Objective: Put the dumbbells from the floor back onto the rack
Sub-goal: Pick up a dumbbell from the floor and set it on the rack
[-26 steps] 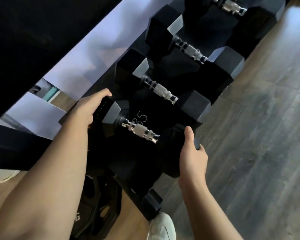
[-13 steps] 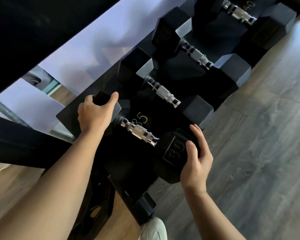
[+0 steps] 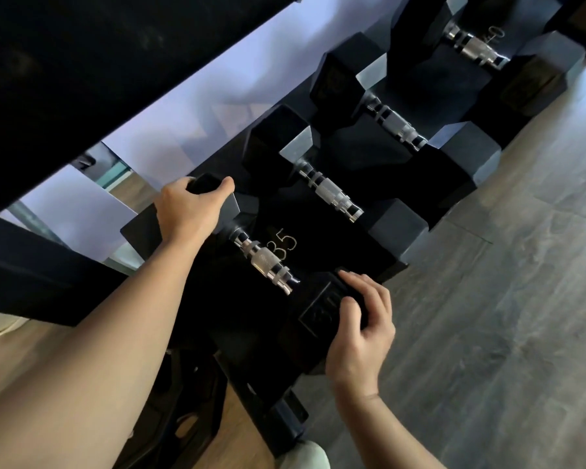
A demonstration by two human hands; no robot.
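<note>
Left hand (image 3: 186, 211): curled over the far head of the nearest dumbbell (image 3: 268, 265), fingers wrapped across its top edge, thumb side toward the handle; gripped that head.
Right hand (image 3: 359, 333): loosely cupped against the near head of the same dumbbell, fingers half bent and spread over its upper corner, thumb laid on the flat end face; touched but not fully closed around it.
Nearest dumbbell: black hex heads, knurled chrome handle; lay on the lowest shelf of the rack (image 3: 335, 238), at the near left end of the row, handle running from far left to near right.
Writing by the handle: "35" (image 3: 283, 245) in pale outline digits on the shelf, just right of the chrome handle.
Writing on the near head: embossed square with characters inside, partly under the right thumb; too dark to read.
Second dumbbell (image 3: 329, 194): just beyond the nearest, on the same shelf.
Third dumbbell (image 3: 396, 125): farther along to the right.
Fourth dumbbell (image 3: 477, 50): at the far right, with a faint "40" (image 3: 496, 33) beside its handle.
Floor (image 3: 504, 316): grey wood-look planks, right of the rack.
Shoe (image 3: 305, 455): pale toe at the bottom edge, near the foot of the rack.
</note>
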